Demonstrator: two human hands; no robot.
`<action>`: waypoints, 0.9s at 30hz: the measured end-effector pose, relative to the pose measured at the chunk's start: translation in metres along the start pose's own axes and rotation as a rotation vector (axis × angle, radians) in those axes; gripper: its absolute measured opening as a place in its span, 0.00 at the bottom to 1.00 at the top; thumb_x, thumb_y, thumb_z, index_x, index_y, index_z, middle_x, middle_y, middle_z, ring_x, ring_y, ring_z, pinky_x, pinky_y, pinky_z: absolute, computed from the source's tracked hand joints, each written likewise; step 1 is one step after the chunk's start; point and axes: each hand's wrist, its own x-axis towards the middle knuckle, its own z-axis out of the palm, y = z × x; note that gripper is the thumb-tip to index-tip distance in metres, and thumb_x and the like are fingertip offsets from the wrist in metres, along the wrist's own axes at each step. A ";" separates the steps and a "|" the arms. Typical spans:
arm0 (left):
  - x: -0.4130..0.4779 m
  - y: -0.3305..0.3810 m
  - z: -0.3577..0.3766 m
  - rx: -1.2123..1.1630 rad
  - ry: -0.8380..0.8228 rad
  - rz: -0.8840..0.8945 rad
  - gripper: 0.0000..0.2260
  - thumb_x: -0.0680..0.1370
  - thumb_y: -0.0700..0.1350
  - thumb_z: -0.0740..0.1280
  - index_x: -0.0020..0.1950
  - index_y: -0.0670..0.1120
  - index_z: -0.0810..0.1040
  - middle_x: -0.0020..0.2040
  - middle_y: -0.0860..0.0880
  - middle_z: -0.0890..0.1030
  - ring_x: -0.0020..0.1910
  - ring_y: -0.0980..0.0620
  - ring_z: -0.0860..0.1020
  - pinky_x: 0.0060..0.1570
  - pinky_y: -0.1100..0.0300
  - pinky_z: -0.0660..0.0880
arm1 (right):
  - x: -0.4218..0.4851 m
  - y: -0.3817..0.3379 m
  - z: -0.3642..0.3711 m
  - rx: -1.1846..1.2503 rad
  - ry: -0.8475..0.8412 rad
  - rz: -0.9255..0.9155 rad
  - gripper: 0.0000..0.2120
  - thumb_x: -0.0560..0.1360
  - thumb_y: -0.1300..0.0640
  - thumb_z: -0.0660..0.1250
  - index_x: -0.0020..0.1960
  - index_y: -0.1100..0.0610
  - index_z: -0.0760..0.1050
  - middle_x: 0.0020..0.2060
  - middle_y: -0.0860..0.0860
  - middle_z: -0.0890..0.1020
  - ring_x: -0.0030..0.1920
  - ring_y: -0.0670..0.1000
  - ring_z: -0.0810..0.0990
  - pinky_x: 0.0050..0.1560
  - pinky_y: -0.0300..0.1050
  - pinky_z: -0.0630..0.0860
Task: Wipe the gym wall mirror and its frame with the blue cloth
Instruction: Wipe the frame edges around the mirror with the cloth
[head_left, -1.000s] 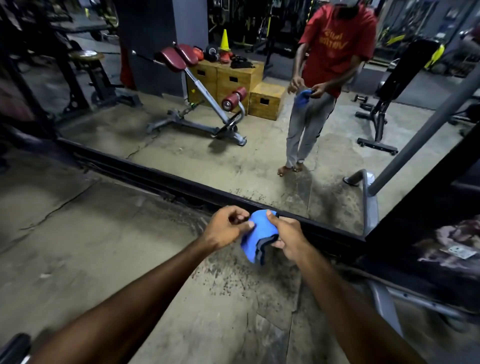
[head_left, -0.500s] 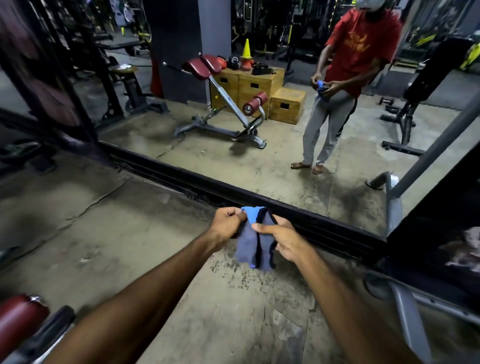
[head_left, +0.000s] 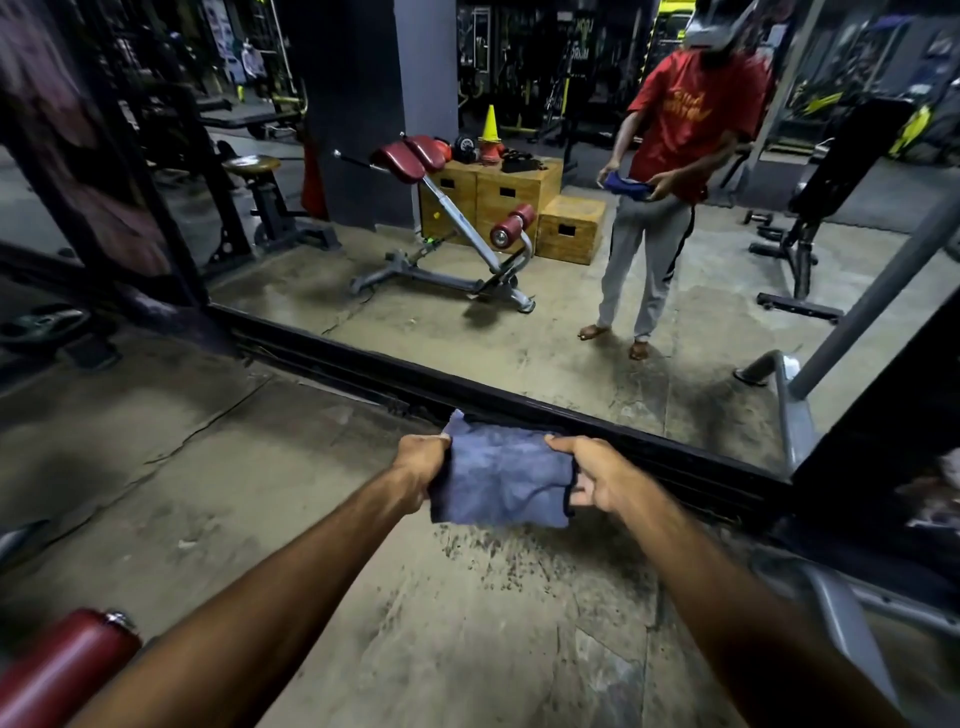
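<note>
A person stands before the gym wall mirror (head_left: 519, 312), the blue cloth (head_left: 501, 480) stretched flat between both hands just short of the mirror's black bottom frame (head_left: 519, 402) — left hand (head_left: 422, 467) gripping one edge, right hand (head_left: 597, 480) pinching the other. Beyond the frame, the glass reflects a red-padded bench (head_left: 452, 228) and wooden boxes (head_left: 519, 208) — and the person's own figure.

Back from the fingers (head_left: 563, 442), both forearms (head_left: 311, 561) are bare. Reflected in the mirror (head_left: 519, 332): a red T-shirt (head_left: 696, 119) with yellow lettering, and grey trousers (head_left: 639, 260) with a dark side stripe.
</note>
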 end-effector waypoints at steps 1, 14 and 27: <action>0.000 -0.001 -0.006 -0.003 0.002 0.004 0.13 0.82 0.47 0.68 0.39 0.44 0.80 0.34 0.48 0.81 0.30 0.50 0.78 0.31 0.60 0.74 | -0.002 -0.002 0.004 0.023 -0.025 -0.005 0.16 0.75 0.54 0.73 0.60 0.59 0.80 0.51 0.56 0.86 0.54 0.59 0.84 0.63 0.63 0.76; 0.005 -0.003 -0.045 -0.140 -0.063 0.085 0.02 0.80 0.39 0.69 0.49 0.46 0.80 0.42 0.47 0.82 0.41 0.49 0.78 0.40 0.56 0.77 | -0.008 -0.006 0.023 0.111 0.034 -0.197 0.16 0.72 0.72 0.71 0.55 0.57 0.79 0.31 0.55 0.80 0.18 0.44 0.70 0.18 0.35 0.65; 0.013 -0.006 -0.066 0.410 -0.072 0.561 0.12 0.71 0.35 0.78 0.34 0.49 0.81 0.33 0.53 0.82 0.32 0.62 0.77 0.37 0.63 0.75 | -0.005 -0.010 0.026 -0.405 0.032 -0.649 0.17 0.67 0.70 0.79 0.52 0.59 0.82 0.48 0.55 0.84 0.47 0.50 0.81 0.52 0.44 0.80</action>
